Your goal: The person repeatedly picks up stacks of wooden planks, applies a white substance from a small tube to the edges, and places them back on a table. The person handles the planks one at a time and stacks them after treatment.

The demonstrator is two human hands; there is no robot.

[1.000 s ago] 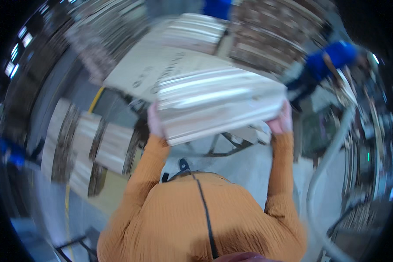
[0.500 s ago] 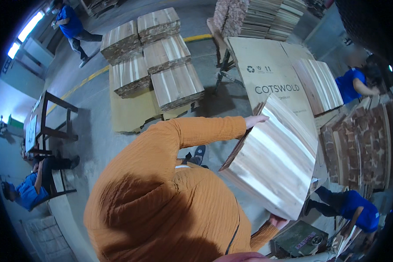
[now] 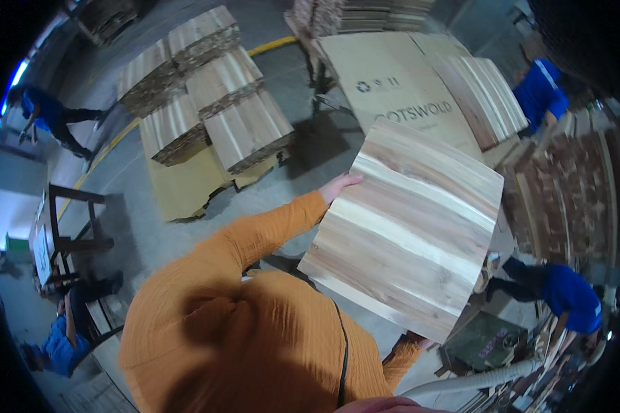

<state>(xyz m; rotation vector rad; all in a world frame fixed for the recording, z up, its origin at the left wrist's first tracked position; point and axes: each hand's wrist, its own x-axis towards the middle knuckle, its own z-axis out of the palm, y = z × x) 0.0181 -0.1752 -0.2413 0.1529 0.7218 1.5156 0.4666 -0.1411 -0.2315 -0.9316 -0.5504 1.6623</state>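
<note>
A large striped wooden panel (image 3: 406, 227), pale and brown, is held up in front of me, tilted toward my body. My left hand (image 3: 341, 186) grips its far left edge, with the thumb on the top face and the fingers hidden beneath. At the near right corner, my right hand (image 3: 424, 341) clasps the lower edge; most of it is hidden by the panel and my sleeve. Whether more panels lie under this one cannot be made out. Behind it, a printed cardboard sheet (image 3: 365, 62) covers a stand, with another wooden panel stack (image 3: 486, 100) on its right side.
Several stacks of panels (image 3: 248, 127) rest on cardboard (image 3: 172, 186) on the floor at left. A wood pile (image 3: 565, 193) stands at right. People in blue work at right (image 3: 568, 296) and far right (image 3: 541, 93); another walks at far left (image 3: 45, 113). A dark green machine (image 3: 486, 341) is at lower right.
The panel has come up and toward me, its top face now showing broader. My left hand has moved left and nearer with it. The view has shifted, and the person at far left has moved.
</note>
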